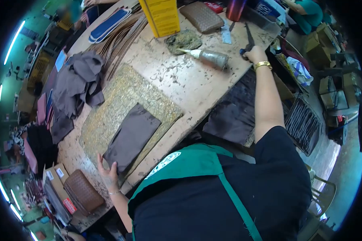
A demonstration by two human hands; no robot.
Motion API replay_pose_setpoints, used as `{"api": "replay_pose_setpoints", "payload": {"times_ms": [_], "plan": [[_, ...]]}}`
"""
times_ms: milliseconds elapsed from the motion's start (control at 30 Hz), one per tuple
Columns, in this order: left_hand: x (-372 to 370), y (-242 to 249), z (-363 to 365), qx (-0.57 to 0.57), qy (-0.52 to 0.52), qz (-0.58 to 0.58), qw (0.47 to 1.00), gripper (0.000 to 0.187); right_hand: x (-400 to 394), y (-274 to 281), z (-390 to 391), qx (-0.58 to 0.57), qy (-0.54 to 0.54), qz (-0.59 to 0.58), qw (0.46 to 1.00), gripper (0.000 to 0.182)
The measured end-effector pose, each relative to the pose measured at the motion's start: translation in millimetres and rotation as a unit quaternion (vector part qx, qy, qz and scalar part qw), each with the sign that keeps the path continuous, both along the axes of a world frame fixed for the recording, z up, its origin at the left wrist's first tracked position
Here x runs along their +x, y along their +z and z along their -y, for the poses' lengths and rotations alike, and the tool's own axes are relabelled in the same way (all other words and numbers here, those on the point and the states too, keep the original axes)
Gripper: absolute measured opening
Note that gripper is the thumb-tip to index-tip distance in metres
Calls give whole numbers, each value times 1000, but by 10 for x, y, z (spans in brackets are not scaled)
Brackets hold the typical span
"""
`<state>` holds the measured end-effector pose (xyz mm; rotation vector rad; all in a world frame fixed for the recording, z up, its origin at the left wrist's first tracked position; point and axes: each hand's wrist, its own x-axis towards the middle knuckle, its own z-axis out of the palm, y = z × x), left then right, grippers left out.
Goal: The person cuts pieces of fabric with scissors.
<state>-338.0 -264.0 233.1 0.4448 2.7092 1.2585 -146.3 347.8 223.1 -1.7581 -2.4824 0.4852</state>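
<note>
A folded piece of dark grey-brown fabric (132, 134) lies on a glue-crusted board (120, 88) at the table's near side. My left hand (108, 174) is at the fabric's lower corner, its thumb and fingers apart, with the thumb by the edge. Stretched out to the far right, my right hand (255, 55) is closed around the dark handles of a pair of scissors (249, 37) whose blades point away from me. Left of that hand lies a smeared bottle (214, 59) with a pale pointed nozzle, its tip near a crusty lump (184, 41).
A heap of dark fabric (78, 78) sits left of the board. Behind stand a yellow tin (160, 18) and a woven-pattern brown case (202, 17). Another brown case (83, 190) lies at the lower left. Dark pieces (231, 120) are stacked below the table's edge. Other people work nearby.
</note>
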Motion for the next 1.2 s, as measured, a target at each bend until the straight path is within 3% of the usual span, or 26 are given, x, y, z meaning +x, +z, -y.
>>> {"api": "replay_pose_setpoints", "payload": {"times_ms": [67, 133, 167, 200, 233, 267, 333, 400, 467, 500, 533, 567, 600, 633, 667, 700, 733, 800, 867, 1000, 1067, 1100, 1167, 1200], "plan": [[-48, -79, 255, -76, -20, -34, 996, 62, 89, -2, -77, 48, 8, 48, 998, 37], [21, -26, 250, -127, 25, -53, 990, 55, 325, 44, -53, -17, 14, -55, 998, 27], [54, -33, 262, -136, 45, -45, 989, 55, 593, -103, -222, -154, -2, -172, 973, 22], [85, -42, 285, -136, 40, -114, 983, 51, 789, -243, -255, -291, -25, -275, 916, 18], [67, -63, 311, -129, 29, -188, 973, 48, 875, -264, 70, -324, -43, -443, 835, 17], [26, -96, 347, -128, 41, -187, 973, 48, 1000, -213, 475, -342, -61, -598, 723, 18], [-59, -154, 438, -155, 46, -267, 950, 43, 1120, -219, 1190, -347, -29, -636, 689, 24], [-178, -264, 628, -150, 108, -257, 949, 45, 1176, -298, 1732, -348, 25, -653, 672, 20], [-321, -309, 876, -133, 169, -144, 966, 47, 1083, -403, 2115, -308, -4, -719, 623, 19], [-361, -333, 959, -178, 154, -168, 957, 50, 963, -394, 2233, -314, 6, -721, 617, 19], [-379, -311, 1018, -179, 163, -171, 955, 50, 859, -319, 2385, -247, -14, -657, 713, 18], [-395, -294, 1051, -130, 156, -98, 974, 51, 781, -239, 2538, -171, -36, -579, 796, 19], [-421, -298, 1053, -78, 144, -26, 986, 54, 650, -153, 2672, -170, -33, -581, 796, 19], [-423, -343, 1047, -76, 144, -25, 986, 54, 488, -62, 2783, -129, -27, -476, 869, 22], [-419, -413, 1024, 40, 118, 23, 992, 57, 356, -10, 2829, -85, -23, -363, 928, 26], [-423, -458, 1001, 156, 89, 71, 981, 63, 260, -78, 2775, -46, 53, -312, 947, 30], [-422, -460, 992, 158, 85, 73, 981, 63, 159, -146, 2710, -7, 128, -257, 958, 35], [-417, -415, 985, 198, 88, 111, 970, 68, -192, -67, 2792, 86, 174, -150, 969, 42], [-435, -370, 1013, 225, 83, 120, 963, 63, -509, 16, 2731, 63, 175, -49, 981, 45], [-433, -353, 1176, 180, 150, 67, 970, 51, -861, -10, 2267, 120, 209, 6, 971, 44], [-552, -418, 1364, -10, 188, -99, 977, 40, -1043, 5, 2207, 129, 218, 42, 966, 47], [-555, -439, 1369, -11, 199, -96, 975, 40, -1093, -35, 2130, 133, 228, 46, 963, 48], [-563, -427, 1320, -221, 176, -250, 926, 32, -1149, -1, 2140, 127, 239, 53, 961, 52], [-522, -422, 1274, -225, 176, -247, 926, 32, -1127, 8, 2137, 120, 240, 62, 961, 56]]}}
